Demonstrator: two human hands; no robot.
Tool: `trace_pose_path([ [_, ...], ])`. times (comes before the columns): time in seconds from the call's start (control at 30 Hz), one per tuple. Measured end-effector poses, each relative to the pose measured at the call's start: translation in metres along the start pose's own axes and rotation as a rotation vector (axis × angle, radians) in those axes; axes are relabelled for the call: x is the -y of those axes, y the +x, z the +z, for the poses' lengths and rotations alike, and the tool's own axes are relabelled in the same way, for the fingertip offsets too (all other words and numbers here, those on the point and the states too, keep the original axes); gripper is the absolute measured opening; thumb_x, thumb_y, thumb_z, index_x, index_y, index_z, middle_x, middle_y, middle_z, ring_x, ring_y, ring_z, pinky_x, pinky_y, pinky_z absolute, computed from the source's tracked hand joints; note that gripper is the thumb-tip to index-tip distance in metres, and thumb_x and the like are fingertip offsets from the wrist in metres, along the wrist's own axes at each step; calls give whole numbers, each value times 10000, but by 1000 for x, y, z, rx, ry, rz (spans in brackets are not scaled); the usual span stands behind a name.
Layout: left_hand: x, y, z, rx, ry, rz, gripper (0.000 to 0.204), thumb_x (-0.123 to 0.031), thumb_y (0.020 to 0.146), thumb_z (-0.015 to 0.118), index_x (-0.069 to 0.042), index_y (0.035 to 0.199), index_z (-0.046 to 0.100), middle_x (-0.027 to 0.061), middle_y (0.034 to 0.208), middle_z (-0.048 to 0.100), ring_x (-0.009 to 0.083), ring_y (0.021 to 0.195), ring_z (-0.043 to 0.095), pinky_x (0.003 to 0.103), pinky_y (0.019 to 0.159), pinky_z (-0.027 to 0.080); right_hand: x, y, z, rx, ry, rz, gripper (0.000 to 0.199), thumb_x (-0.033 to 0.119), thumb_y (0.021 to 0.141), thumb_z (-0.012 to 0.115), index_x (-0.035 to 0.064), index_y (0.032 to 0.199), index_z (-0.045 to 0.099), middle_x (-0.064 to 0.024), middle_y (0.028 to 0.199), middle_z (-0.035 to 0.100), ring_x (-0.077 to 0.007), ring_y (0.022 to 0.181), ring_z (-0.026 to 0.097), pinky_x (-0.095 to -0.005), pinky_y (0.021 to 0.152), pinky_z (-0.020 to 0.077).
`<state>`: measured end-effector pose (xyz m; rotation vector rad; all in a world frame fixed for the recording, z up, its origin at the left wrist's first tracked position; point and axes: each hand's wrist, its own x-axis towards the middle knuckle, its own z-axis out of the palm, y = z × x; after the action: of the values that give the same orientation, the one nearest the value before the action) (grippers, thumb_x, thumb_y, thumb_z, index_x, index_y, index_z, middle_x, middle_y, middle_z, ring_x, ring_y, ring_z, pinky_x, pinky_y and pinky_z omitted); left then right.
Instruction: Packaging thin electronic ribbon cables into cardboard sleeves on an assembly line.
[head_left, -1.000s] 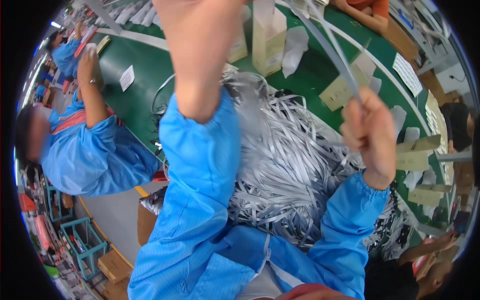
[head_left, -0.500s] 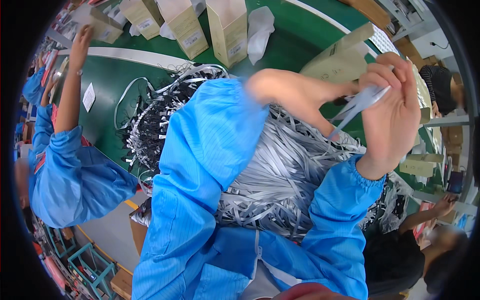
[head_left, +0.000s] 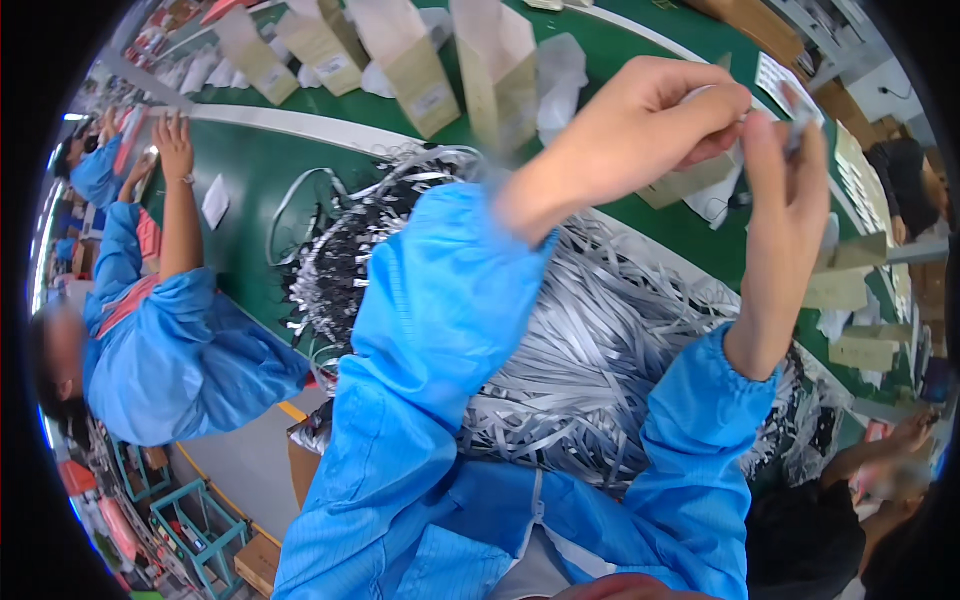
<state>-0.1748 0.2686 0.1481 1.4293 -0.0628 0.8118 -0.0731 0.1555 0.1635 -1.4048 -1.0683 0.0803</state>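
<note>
Both my hands are raised close together over the table, beyond a large heap of flat silver-grey straps (head_left: 600, 340). My left hand (head_left: 650, 125) has its thumb and fingers pinched, with their tips meeting those of the other hand. My right hand (head_left: 785, 190) is upright, its thumb and fingers closing around a small pale grey thing (head_left: 798, 132) that is blurred and mostly hidden. I cannot tell what either pinch holds. Black ends of the straps (head_left: 330, 265) bunch at the heap's left side.
Tall open beige cartons (head_left: 415, 90) stand in a row at the back, with crumpled white bags (head_left: 562, 75) among them. More cartons (head_left: 860, 350) are at the right. A co-worker in blue (head_left: 190, 350) sits at the left, beside a white card (head_left: 215, 202) on the green table (head_left: 250, 165).
My left hand has risen and turned from spread fingers to a pinch. The pale strip seen at my right hand is now mostly hidden. The co-worker's hand has left a carton.
</note>
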Motion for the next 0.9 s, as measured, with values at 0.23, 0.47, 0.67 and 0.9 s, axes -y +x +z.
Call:
trace_pose_path([
  [0.23,-22,-6,9,53,38,-18,278,-209,1012,565,26,944,697,50,772,668,97,672,620,232,624,495,-4,-4,-10,491,351,378,379,180,829,819,0,1016,544,44,882,491,-60,795,456,-206,705,405],
  [0.47,-30,-12,14,38,266,41,181,-143,938,653,25,906,712,88,804,708,122,737,682,251,657,537,-5,-7,0,491,304,328,293,121,880,754,-13,1070,576,24,921,595,-72,834,552,-230,712,456],
  [0.67,-38,-7,17,-102,879,491,162,-128,866,716,34,865,703,121,774,683,95,709,648,265,609,512,-7,-3,4,471,173,126,288,112,985,606,-42,1225,571,-63,1111,657,-96,1008,609,-240,816,479],
  [0.9,-35,-7,19,-311,567,404,160,-126,922,673,31,939,692,74,822,702,123,735,649,270,661,507,11,-13,11,362,351,133,282,151,1034,527,-38,1240,564,-73,1111,626,-101,949,565,-240,803,455],
])
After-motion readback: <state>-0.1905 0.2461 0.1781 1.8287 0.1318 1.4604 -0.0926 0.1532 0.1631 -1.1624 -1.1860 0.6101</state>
